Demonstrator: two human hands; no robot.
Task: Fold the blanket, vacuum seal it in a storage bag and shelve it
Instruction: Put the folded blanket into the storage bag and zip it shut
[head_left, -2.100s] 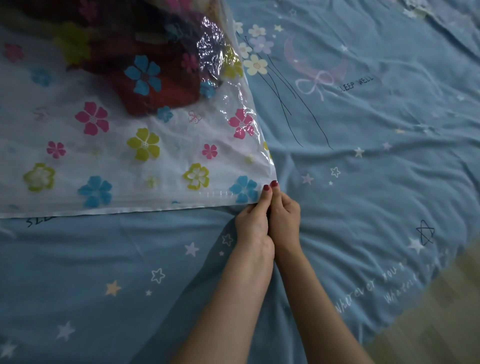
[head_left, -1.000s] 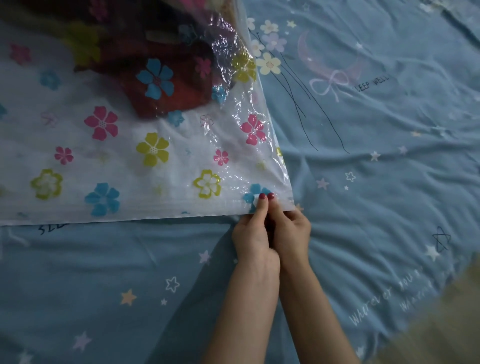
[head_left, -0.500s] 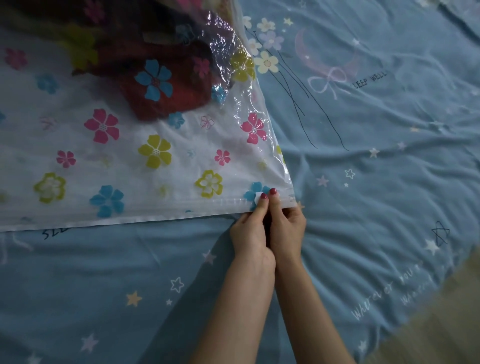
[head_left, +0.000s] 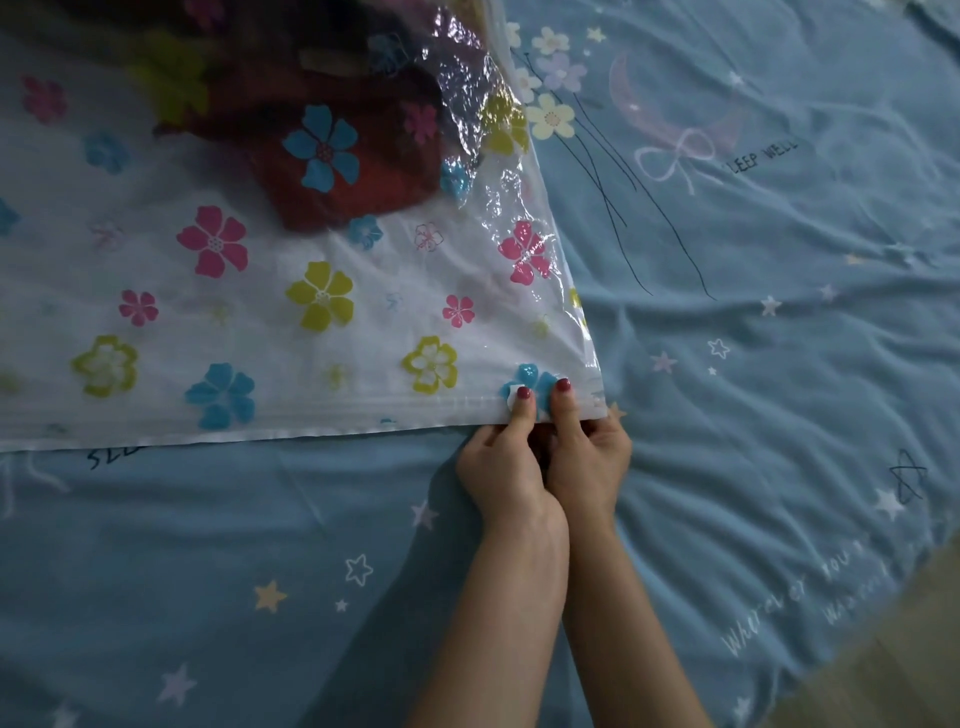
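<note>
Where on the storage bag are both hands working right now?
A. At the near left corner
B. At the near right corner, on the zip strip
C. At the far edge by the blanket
B: the left hand and right hand pinch the storage bag at its near right corner, thumbs on the zip strip.

Your left hand (head_left: 506, 467) and right hand (head_left: 589, 462) are bare, with no rings, watch or bracelet showing on either wrist. Both forearms are uncovered right down to the bottom edge of the view, so no sleeve is visible. Your nails are painted a deep red; two polished thumbnails show clearly, short and rounded at the tips, glossy in the dim light.
</note>
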